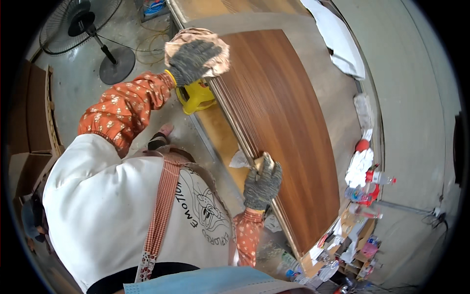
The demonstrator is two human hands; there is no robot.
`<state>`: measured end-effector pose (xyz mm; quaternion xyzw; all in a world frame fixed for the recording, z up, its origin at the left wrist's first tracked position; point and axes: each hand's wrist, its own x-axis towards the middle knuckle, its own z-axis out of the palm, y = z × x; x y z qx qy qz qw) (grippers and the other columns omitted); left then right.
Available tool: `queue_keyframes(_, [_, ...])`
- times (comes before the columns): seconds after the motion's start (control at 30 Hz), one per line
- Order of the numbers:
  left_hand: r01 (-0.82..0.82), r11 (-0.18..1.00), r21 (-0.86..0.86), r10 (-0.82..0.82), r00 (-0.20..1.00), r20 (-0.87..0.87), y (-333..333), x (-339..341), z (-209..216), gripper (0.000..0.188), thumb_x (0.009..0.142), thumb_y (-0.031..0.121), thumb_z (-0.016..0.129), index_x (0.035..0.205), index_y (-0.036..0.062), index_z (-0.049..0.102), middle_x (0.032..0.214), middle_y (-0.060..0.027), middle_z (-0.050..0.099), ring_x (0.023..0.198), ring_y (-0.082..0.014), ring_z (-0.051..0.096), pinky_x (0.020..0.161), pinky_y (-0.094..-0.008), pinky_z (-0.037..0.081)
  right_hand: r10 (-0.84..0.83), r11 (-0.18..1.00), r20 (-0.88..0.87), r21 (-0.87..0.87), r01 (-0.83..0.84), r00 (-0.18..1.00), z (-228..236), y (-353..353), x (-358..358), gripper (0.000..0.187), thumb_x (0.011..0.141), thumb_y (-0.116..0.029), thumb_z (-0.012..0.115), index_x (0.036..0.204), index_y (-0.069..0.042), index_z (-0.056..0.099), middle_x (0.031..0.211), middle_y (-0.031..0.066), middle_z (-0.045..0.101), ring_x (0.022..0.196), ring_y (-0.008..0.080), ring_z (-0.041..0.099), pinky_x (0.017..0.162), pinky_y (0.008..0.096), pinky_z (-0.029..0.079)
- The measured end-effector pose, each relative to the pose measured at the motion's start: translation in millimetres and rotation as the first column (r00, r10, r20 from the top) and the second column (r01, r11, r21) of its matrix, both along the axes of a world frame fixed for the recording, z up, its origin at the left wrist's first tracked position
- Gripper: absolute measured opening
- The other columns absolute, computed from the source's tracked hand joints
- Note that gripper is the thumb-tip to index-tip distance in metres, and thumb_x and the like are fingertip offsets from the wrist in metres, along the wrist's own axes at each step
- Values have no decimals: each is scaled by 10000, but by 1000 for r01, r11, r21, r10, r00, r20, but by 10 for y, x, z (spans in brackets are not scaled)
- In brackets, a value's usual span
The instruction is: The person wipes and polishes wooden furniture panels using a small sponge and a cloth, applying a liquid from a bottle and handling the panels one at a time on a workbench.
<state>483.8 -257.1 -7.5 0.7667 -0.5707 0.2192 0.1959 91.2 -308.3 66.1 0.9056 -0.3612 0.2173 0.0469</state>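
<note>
While the left hand (192,61) grips cloth (221,58), the right hand (263,188) holds pale material (267,158) at the panel's edge (237,117)

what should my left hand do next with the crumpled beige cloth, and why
Perhaps slide the crumpled beige cloth along the brown wood-grain panel edge nearest you, toward your grey-gloved right hand: your grey-gloved left hand lies over the cloth at the panel's far end, and the right hand sits farther down that same edge.
</note>
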Motion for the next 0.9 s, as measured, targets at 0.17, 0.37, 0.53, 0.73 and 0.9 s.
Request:
queue_keyframes(0.17, [-92,995,-37,82,973,-214,196,40,-202,503,859,262,551,1340,132,482,1348,-112,499,1214,-304,476,1038,-418,348,260,959,17,116,-260,965,115,-539,733,472,746,-155,670,1211,-176,595,1110,177,574,1009,359,579,832,445,501])
queue_keyframes(0.37, [-131,983,-126,20,766,-642,447,-136,-150,450,712,142,719,1144,85,604,1190,-135,608,1054,-327,581,880,-396,472,391,912,-25,146,-384,920,-8,-1003,1889,476,745,-151,666,1212,-193,582,1071,155,566,946,338,588,784,434,502])
queue_keyframes(0.53, [-191,960,-205,-24,674,-738,770,63,-544,344,909,142,557,1234,31,539,1205,-137,594,1110,-272,569,956,-355,427,515,834,-104,287,-470,851,-4,-1108,2614,401,812,-232,612,1208,-187,566,1163,186,524,964,360,565,798,476,469])
queue_keyframes(0.73, [-352,877,-327,-6,672,-740,1038,250,-1300,407,955,189,520,1336,53,473,1250,-110,564,1058,-213,588,872,-315,469,464,844,-131,365,-393,876,104,-1158,2788,394,799,-223,616,1189,-181,568,1141,164,530,955,341,569,779,470,472])
queue_keyframes(0.9, [-324,911,-254,283,941,-185,877,339,-977,381,935,124,501,1309,52,521,1318,-136,525,1203,-251,493,972,-321,405,422,860,-41,335,-386,906,58,-1039,2648,369,802,-233,615,1169,-194,594,1123,155,543,940,326,580,800,436,482])
